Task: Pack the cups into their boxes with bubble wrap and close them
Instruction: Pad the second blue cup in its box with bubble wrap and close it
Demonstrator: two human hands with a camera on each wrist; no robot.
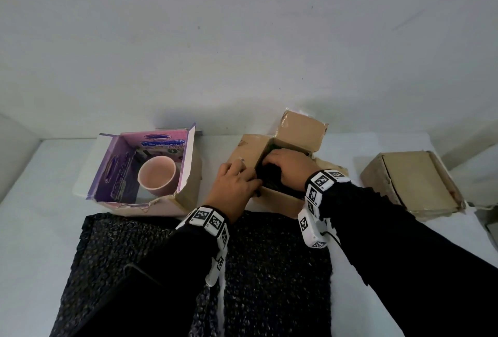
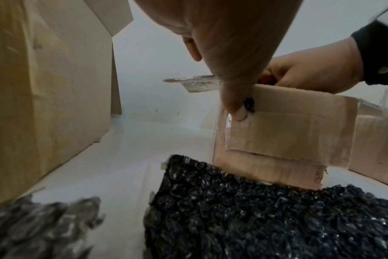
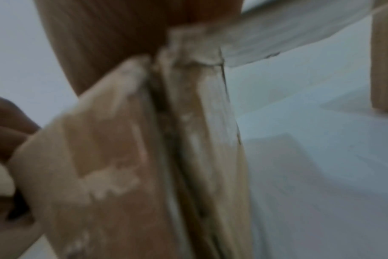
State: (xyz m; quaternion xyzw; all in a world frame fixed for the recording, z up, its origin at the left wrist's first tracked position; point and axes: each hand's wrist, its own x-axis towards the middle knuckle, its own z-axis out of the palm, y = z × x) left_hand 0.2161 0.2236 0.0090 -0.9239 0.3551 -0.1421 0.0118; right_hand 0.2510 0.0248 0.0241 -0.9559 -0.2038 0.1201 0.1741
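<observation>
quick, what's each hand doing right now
Left hand: curled over the near rim of the open brown box, gripping it.
Right hand: inside that box on the black bubble wrap; grip cannot be told.

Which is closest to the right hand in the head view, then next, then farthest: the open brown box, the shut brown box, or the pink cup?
1. Open brown box: the right hand is inside it.
2. Shut brown box: off to the right.
3. Pink cup: far left, inside the purple box.

head: above, looking down at table (image 1: pixel 377 269) | left wrist: low, close, facing open brown box (image 2: pixel 288 133) | right wrist: pressed against same box (image 3: pixel 126 157), blurred
</observation>
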